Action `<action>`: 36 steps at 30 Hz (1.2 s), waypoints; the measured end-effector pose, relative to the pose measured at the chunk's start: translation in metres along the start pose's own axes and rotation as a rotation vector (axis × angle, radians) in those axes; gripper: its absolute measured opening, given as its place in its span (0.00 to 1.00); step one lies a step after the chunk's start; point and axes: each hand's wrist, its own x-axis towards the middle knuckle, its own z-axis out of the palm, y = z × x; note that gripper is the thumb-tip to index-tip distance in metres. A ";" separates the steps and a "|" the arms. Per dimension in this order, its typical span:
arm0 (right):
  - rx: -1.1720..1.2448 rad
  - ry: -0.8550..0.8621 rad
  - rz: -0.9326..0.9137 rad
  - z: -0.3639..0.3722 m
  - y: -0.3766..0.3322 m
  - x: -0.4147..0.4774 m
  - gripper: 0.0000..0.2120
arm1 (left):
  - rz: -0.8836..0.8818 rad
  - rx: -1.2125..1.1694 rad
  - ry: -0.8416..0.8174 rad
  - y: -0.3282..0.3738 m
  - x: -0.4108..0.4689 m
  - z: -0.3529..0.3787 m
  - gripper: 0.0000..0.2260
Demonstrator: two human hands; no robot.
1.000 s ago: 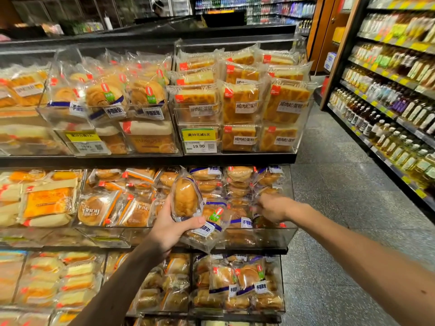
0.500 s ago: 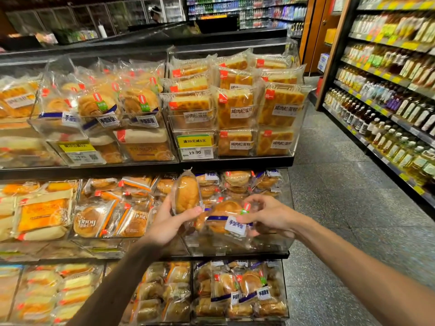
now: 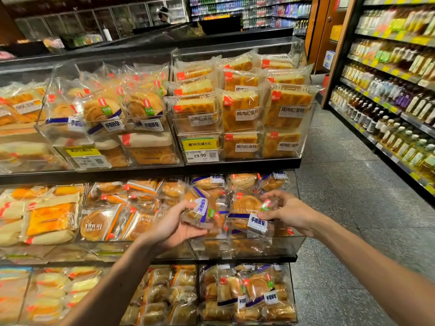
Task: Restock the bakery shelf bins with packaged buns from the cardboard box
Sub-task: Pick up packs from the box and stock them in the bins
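While the left hand [image 3: 168, 228] grips a clear-wrapped bun with a blue band [image 3: 200, 211], label end up, the right hand [image 3: 290, 214] pinches a second round clear-wrapped bun [image 3: 247, 214] by its right edge. Both sit over the front edge of the clear acrylic middle-shelf bin [image 3: 247, 249]; the right-hand bun is nearer its gap.

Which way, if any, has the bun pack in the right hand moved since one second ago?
Yes. The right hand has lifted its bun pack out of the bin, up and toward the person; it now hangs over the bin's front wall.
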 end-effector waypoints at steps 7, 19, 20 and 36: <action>-0.040 0.019 -0.028 -0.003 0.005 0.003 0.27 | 0.063 0.815 0.124 -0.013 0.015 0.008 0.22; -0.043 0.065 -0.031 -0.001 0.017 0.005 0.42 | 0.462 1.077 0.327 -0.031 0.022 -0.004 0.18; -0.037 0.074 -0.028 -0.001 0.018 0.006 0.42 | 0.548 1.324 0.429 -0.037 0.026 -0.008 0.16; 0.062 0.206 0.015 -0.003 0.026 0.010 0.25 | 0.442 2.001 0.122 0.005 0.039 0.008 0.36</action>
